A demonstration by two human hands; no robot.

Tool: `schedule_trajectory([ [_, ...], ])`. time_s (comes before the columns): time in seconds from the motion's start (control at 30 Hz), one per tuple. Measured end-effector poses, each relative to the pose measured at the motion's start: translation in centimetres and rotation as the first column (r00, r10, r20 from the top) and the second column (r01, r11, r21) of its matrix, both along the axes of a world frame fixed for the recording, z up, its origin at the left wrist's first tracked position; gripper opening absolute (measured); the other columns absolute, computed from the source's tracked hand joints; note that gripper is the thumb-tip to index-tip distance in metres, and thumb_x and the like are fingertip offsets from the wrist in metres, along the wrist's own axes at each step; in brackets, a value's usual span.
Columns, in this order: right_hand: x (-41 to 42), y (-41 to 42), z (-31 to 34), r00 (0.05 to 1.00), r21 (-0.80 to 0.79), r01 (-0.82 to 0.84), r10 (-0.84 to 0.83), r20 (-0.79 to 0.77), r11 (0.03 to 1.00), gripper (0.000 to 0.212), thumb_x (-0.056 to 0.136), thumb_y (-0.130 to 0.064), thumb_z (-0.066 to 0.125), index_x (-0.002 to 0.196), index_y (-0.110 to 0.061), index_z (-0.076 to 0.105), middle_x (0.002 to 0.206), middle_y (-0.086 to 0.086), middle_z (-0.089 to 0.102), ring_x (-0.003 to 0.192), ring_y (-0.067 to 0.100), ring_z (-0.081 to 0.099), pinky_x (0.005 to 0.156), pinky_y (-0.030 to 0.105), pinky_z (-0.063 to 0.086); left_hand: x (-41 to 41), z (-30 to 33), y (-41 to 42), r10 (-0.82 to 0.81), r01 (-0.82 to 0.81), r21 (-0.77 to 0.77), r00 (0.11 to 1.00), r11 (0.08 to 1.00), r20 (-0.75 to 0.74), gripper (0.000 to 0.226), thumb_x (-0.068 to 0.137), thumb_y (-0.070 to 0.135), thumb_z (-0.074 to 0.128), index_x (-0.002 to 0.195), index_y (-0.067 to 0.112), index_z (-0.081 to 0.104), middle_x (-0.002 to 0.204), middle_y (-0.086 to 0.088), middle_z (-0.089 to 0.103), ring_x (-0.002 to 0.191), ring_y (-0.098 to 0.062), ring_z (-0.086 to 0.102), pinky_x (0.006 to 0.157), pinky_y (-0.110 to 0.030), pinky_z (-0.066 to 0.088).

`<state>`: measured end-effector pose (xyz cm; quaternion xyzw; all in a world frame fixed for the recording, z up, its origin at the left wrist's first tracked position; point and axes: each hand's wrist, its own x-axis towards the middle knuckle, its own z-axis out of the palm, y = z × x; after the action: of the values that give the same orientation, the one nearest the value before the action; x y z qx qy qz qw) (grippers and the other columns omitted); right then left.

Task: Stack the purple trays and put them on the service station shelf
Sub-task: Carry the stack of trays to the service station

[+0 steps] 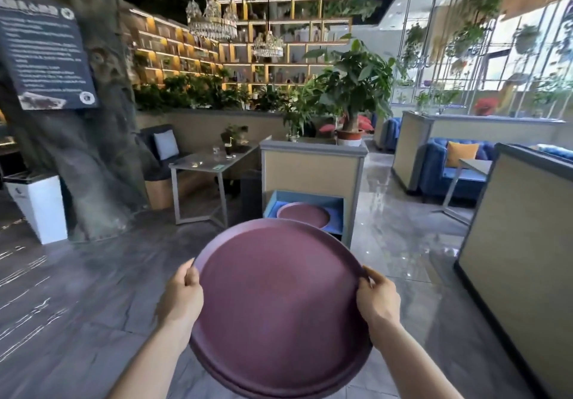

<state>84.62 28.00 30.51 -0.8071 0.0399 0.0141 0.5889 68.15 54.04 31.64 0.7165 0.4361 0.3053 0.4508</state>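
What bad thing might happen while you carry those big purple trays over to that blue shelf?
The stacked purple trays are held only at their side rims by the left hand and right hand, so a lower tray might slip out. The floor looks glossy, perhaps slippery. The blue shelf already holds a purple tray, so the stack may need to land squarely on it or tip.

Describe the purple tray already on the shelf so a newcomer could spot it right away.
Find the beige service station with potted plants on top. Its blue shelf near the floor holds the purple tray. Unlike the held trays, gripped by neither left hand nor right hand.
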Motion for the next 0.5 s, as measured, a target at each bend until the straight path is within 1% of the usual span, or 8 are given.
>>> schedule_trajectory([
  [0.1,3.1,0.8,-1.0,0.998,-0.004,0.061,-0.061,-0.013,0.998,0.041,0.087,-0.02,0.049,0.122,-0.025,0.068,0.117,0.011,0.071,0.113,0.034,0.061,0.102,0.041,0.047,4.1,-1.2,1.2,-0.05,0.051,-0.023,0.998,0.998,0.028,0.043,0.102,0.031,0.033,0.141,0.022,0.048,0.147,-0.008,0.05,0.133,-0.032,0.047,0.107,-0.042,0.036],
  [0.23,8.1,3.3,-1.8,0.994,-0.011,0.109,-0.11,-0.027,0.994,0.04,0.086,-0.022,0.05,0.122,-0.025,0.068,0.117,0.009,0.072,0.11,0.033,0.063,0.102,0.041,0.048,10.1,-2.7,3.9,-0.07,0.07,-0.047,0.997,0.996,0.012,0.043,0.102,0.034,0.032,0.141,0.026,0.047,0.145,-0.007,0.052,0.131,-0.033,0.049,0.104,-0.043,0.038],
  [0.33,12.5,6.1,-2.4,0.989,-0.024,0.144,-0.145,-0.031,0.989,0.038,0.086,-0.023,0.052,0.12,-0.025,0.069,0.113,0.008,0.073,0.107,0.032,0.064,0.1,0.038,0.048,15.6,-4.1,7.4,-0.089,0.089,-0.057,0.996,0.994,0.001,0.042,0.101,0.035,0.033,0.14,0.027,0.048,0.144,-0.007,0.054,0.129,-0.034,0.05,0.105,-0.044,0.04],
  [0.5,21.0,11.9,-3.0,0.982,-0.071,0.185,-0.188,-0.037,0.98,0.036,0.086,-0.02,0.056,0.12,-0.022,0.069,0.115,0.01,0.073,0.111,0.033,0.063,0.099,0.038,0.048,25.6,-5.2,13.9,-0.142,0.139,-0.088,0.99,0.986,-0.019,0.043,0.102,0.035,0.032,0.14,0.027,0.048,0.144,-0.004,0.054,0.129,-0.033,0.05,0.104,-0.043,0.04],
])
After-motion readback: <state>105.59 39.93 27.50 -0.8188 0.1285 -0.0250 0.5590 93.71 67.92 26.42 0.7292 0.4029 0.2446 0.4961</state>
